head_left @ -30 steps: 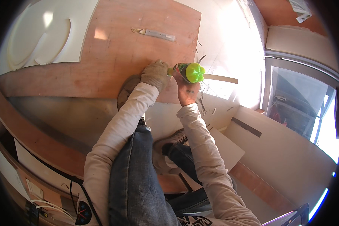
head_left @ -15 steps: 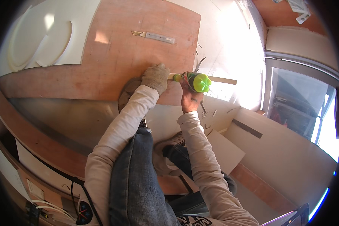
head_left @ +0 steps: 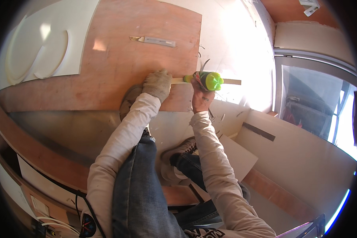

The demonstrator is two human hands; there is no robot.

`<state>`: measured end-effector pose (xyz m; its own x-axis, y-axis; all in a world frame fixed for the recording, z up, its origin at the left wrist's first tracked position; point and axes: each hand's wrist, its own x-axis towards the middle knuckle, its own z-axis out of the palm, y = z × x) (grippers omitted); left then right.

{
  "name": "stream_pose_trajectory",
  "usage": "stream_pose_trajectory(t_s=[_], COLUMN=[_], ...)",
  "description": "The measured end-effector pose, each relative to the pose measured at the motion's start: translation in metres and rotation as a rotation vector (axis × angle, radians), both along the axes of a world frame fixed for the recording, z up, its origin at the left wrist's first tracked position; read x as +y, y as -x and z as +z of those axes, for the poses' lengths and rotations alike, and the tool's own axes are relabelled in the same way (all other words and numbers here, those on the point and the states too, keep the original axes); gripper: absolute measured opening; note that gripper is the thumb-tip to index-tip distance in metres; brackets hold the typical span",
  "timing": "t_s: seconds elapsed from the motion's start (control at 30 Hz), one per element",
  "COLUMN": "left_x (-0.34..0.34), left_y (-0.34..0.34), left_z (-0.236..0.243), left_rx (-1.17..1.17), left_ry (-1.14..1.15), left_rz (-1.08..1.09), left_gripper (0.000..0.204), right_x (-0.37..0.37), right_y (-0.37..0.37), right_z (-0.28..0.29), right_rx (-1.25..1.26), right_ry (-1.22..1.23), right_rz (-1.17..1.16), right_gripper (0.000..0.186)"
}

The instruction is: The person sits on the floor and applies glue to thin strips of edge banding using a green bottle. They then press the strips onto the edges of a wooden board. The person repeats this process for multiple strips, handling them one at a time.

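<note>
Edging rightward along a pale strip (head_left: 231,82), the green bottle (head_left: 212,81) now sits farther from the gloved left hand (head_left: 158,84) than a second ago. I'd read that as the work having moved on along the strip, with only the right-hand end left showing beyond the bottle's base. The bottle is held on its side, its neck toward the glove, in front of the strip near the right edge of the plywood sheet (head_left: 166,59); whether the neck touches the strip I can't tell from here.

The bare right hand (head_left: 202,96) has its fingers wrapped around the bottle. The gloved fingers are curled down at the strip's left end, but I can't see whether they pinch it or simply press on it.

In the earliest view the neck was right up against the glove; now a length of the strip shows between them. The whole view has swung a little, so everything appears farther left, yet the utility knife (head_left: 158,41) has kept its place on the plywood, blade end pointing left.
</note>
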<state>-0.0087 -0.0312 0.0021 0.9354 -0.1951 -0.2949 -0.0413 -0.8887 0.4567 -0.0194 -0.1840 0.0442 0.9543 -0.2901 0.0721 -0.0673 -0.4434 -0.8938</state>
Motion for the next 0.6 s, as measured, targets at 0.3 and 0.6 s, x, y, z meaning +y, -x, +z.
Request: stream_pose_trajectory(t_s=[0.3,0.6], left_x=[-0.004,0.005], left_y=[0.001,0.008], left_z=[0.000,0.006], left_rx=[-0.030,-0.120], left_ry=[-0.039,-0.122], left_rz=[-0.024,-0.114], left_gripper=[0.023,0.022], right_x=[-0.040,-0.165], right_y=[-0.003,0.084], right_z=[-0.005,0.193], right_rx=[-0.059,-0.161], right_ry=[0.080,-1.301], right_rz=[-0.033,-0.221], right_gripper=[0.023,0.028])
